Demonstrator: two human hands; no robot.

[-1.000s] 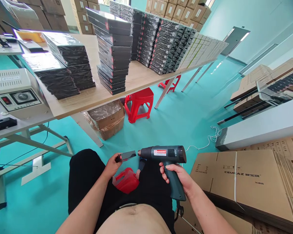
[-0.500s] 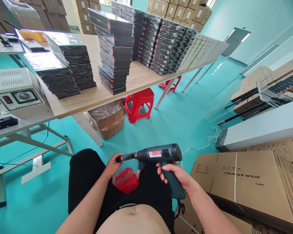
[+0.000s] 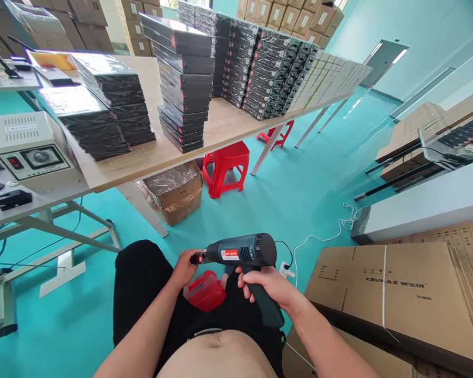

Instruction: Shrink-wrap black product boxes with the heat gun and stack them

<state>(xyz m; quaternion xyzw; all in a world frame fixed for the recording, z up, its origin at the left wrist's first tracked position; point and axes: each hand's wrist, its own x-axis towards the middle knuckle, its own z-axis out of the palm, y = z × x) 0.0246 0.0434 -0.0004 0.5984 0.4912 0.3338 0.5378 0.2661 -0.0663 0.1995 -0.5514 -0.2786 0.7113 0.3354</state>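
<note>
My right hand [image 3: 265, 287] is wrapped round the handle of a dark green heat gun [image 3: 242, 250]. Its nozzle points left, toward my left hand [image 3: 185, 269]. Between the fingers of that hand is a small black box [image 3: 197, 259] with a red mark on its end. The nozzle is right up at the box; whether they touch I cannot tell. The heat gun hides part of the box. Both hands are above my lap, over a red plastic stool [image 3: 205, 292] between my legs.
Ahead stands a wooden table [image 3: 142, 163] with stacks of black wrapped boxes [image 3: 187, 79]. A control box with a dial [image 3: 33, 149] sits at left. Cartons [image 3: 378, 294] are piled on my right. A red stool [image 3: 226, 165] and a white cable [image 3: 319, 239] are on the floor.
The heat gun has moved left and turned, its rear now facing me more. Less of the black box shows beside the nozzle. My left hand has moved only slightly.
</note>
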